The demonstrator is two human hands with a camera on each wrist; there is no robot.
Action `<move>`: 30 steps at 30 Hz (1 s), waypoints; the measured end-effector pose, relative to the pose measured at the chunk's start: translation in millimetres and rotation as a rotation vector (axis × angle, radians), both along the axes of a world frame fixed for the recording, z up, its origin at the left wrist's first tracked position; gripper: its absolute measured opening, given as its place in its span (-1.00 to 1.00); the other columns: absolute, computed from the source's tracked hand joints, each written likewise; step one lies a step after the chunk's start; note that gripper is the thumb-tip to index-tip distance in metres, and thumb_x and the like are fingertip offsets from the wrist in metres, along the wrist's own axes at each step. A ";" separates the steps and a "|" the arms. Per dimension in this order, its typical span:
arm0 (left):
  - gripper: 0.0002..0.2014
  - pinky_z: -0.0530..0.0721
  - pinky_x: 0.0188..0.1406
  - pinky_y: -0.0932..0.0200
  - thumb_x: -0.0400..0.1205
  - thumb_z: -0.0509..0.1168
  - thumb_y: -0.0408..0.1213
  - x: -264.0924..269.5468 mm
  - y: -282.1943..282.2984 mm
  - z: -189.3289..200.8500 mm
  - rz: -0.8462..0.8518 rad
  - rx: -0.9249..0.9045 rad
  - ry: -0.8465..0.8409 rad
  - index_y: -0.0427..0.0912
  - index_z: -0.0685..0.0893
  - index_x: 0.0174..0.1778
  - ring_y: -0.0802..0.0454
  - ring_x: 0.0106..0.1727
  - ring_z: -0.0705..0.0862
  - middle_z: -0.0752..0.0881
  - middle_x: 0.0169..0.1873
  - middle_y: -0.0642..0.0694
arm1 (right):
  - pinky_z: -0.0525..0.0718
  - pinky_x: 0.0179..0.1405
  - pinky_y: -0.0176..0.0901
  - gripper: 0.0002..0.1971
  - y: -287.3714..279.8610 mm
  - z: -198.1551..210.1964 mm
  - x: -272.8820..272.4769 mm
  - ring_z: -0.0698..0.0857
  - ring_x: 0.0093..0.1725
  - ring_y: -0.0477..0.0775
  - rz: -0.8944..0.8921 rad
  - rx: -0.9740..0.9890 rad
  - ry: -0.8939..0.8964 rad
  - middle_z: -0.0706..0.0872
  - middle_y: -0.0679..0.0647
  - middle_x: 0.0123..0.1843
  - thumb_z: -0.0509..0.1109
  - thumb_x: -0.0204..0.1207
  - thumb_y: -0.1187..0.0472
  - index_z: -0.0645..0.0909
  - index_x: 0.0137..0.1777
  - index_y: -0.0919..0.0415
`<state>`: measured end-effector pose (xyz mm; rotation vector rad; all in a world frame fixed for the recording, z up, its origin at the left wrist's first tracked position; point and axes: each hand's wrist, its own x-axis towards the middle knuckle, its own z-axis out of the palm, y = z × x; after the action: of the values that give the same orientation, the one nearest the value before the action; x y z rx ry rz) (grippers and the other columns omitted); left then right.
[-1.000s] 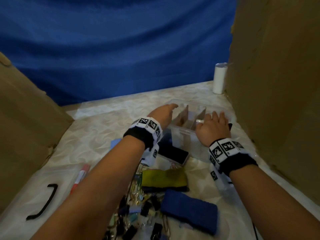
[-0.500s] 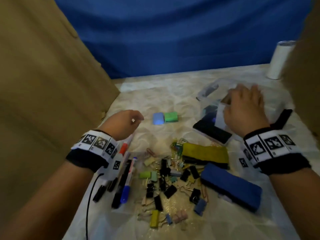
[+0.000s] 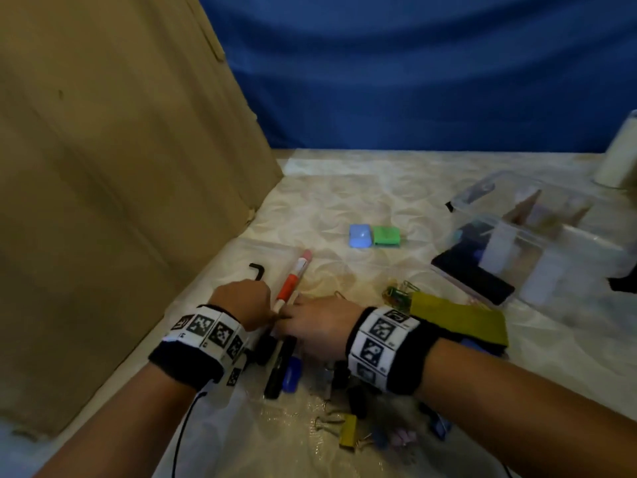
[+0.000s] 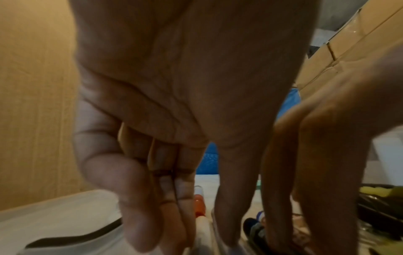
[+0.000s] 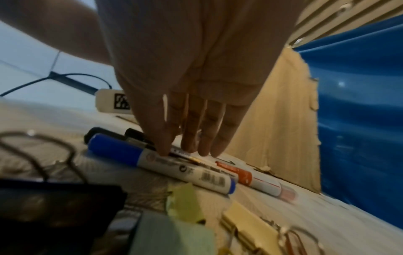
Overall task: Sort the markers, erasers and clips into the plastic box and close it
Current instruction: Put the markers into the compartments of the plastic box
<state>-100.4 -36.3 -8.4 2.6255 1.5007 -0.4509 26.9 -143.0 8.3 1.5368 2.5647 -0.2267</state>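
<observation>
Several markers lie side by side at the table's near left: a red one (image 3: 292,288) (image 5: 246,176), a blue one (image 3: 291,374) (image 5: 152,160) and black ones (image 3: 277,370). My left hand (image 3: 246,301) (image 4: 191,233) points down with fingers and thumb on either side of the red marker (image 4: 199,203). My right hand (image 3: 310,322) (image 5: 187,150) lays straight fingertips on the markers. Small blue (image 3: 360,236) and green (image 3: 386,235) erasers lie mid-table. A yellow board eraser (image 3: 458,319) and binder clips (image 3: 348,431) lie by my right arm. The clear plastic box (image 3: 568,257) stands open at the right.
A cardboard wall (image 3: 120,201) closes the left side and a blue curtain (image 3: 413,81) the back. A black hex key (image 3: 256,270) lies beyond my left hand. A white roll (image 3: 620,157) stands far right. A dark flat object (image 3: 472,276) lies against the box.
Both hands left the plastic box and came to the markers at the left. The left hand dropped onto the red marker; the right hand crossed over from the box to join it.
</observation>
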 end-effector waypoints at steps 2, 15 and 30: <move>-0.65 0.68 0.04 0.05 0.53 0.29 0.08 -0.7 -3.0 -1.8 0.015 0.013 0.023 -0.13 0.69 0.00 -0.14 0.03 0.72 0.75 0.02 -0.15 | 0.58 0.21 0.12 -0.52 5.0 -6.3 -7.2 0.46 0.42 0.27 0.018 -0.020 -0.122 0.40 0.12 0.51 0.26 0.61 0.24 0.36 0.53 0.08; -0.70 0.59 -0.09 0.11 0.58 0.23 0.12 7.0 -13.4 -3.9 -0.041 0.009 0.111 -0.06 0.56 -0.18 -0.07 -0.04 0.70 0.71 -0.08 -0.09 | 0.41 0.35 0.10 -0.40 6.5 -13.2 11.6 0.39 0.43 0.17 -0.079 -0.049 -0.117 0.42 0.02 0.47 0.37 0.51 0.27 0.30 0.53 -0.02; -0.58 0.51 -0.06 0.07 0.69 0.10 -0.02 14.3 -32.3 4.7 -0.071 -0.098 -0.156 -0.28 0.47 0.30 -0.20 0.06 0.69 0.72 0.08 -0.28 | 0.30 -0.04 -0.11 -0.71 -13.9 18.9 85.1 0.59 0.00 0.14 -0.459 0.384 0.336 0.68 -0.01 0.01 0.24 0.50 0.33 0.50 0.15 0.00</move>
<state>-86.1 -68.6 -3.6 2.5773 1.3092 -0.3079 112.0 -156.9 27.2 2.4138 2.5568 -0.0392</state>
